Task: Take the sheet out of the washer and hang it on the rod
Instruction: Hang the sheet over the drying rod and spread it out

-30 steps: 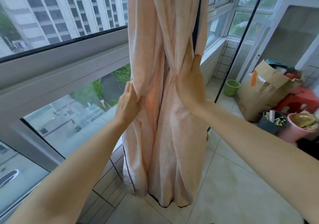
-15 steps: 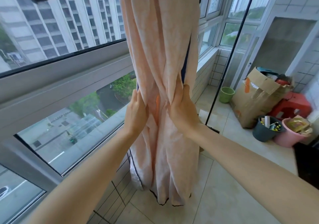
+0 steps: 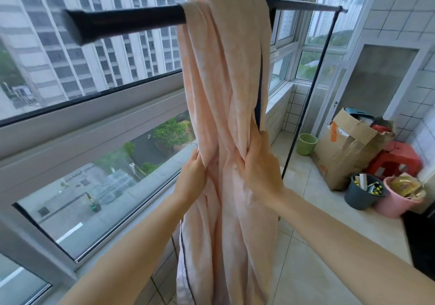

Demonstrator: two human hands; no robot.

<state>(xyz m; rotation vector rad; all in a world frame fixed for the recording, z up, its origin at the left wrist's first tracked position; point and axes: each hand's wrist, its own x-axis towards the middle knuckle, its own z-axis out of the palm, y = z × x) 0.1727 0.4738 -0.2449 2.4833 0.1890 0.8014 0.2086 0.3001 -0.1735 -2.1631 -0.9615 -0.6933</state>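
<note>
Both hands' grip bunches sheet [image 3: 226,81], hanging vertically

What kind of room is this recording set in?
Probably an enclosed high-rise apartment balcony used for laundry: large windows facing tower blocks, a black drying rod carrying a peach sheet, tiled floor.

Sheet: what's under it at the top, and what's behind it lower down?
The sheet drapes over the black rod; the rod section beneath is covered. Behind it, window frame and tiled wall are mostly hidden.
</note>
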